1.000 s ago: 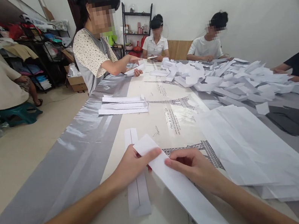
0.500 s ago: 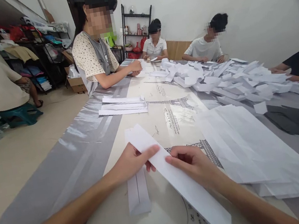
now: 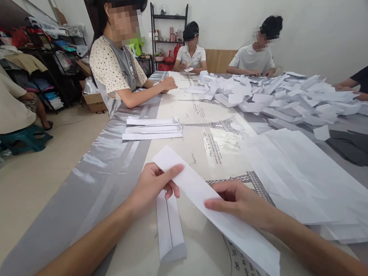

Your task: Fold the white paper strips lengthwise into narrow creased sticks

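Both hands grip one long strip of folded white paper point(image 3: 211, 199), held slantwise above the table. My left hand point(image 3: 157, 180) pinches it near the far end, thumb on top and fingers beneath. Around its right edge, lower down, my right hand point(image 3: 239, 202) closes with the thumb on the upper face. Under my left hand a second folded paper strip point(image 3: 170, 234) lies on the table, its far part hidden by the hand. To the right of my right hand is a stack of large white paper sheets point(image 3: 304, 179).
Several folded strips point(image 3: 151, 128) lie further up the table point(image 3: 107, 184). A big heap of small folded white papers point(image 3: 278, 94) covers the right side. A co-worker point(image 3: 119, 68) sits at the left edge, others at the far end and right. A dark flat piece point(image 3: 362, 146) lies at right.
My left hand and the held strip's far end have shifted slightly left and up. The strip's near end has risen a little, and my hands are further apart.
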A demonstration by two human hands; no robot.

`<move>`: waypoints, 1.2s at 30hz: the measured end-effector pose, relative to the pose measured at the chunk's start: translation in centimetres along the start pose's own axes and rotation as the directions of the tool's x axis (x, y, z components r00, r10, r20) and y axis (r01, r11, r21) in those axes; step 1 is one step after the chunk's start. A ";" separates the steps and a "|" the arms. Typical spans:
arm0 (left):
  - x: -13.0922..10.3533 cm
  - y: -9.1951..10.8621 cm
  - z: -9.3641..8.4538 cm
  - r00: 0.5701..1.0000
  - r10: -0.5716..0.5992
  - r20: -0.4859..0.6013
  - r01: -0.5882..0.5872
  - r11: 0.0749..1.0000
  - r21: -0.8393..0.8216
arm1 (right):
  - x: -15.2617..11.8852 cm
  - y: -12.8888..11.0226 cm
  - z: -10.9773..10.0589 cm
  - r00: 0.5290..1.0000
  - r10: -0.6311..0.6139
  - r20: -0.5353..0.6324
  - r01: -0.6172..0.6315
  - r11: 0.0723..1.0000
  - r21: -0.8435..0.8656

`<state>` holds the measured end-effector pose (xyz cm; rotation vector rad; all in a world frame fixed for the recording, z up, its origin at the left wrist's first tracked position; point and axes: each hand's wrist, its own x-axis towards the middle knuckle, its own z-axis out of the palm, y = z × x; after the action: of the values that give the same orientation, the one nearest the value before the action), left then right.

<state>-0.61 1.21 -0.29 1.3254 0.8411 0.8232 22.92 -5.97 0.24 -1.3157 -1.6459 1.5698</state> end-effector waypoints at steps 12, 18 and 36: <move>0.8 0.2 -1.1 0.989 0.050 -0.141 -0.055 0.998 -0.034 | 0.0 -0.4 -0.1 0.999 0.035 -0.034 -0.035 0.999 0.017; 0.9 0.2 -1.5 0.984 0.027 -0.179 -0.037 0.998 -0.053 | -0.1 0.0 -0.4 0.999 0.042 0.009 -0.042 0.998 0.038; 1.7 -0.4 -3.2 0.971 0.094 -0.219 -0.025 0.954 0.298 | 0.0 0.2 -0.2 0.990 0.090 -0.109 -0.111 0.972 -0.206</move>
<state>-2.66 4.17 -0.92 1.5406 1.1465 0.9394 23.13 -5.88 0.14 -1.5829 -1.7470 1.3893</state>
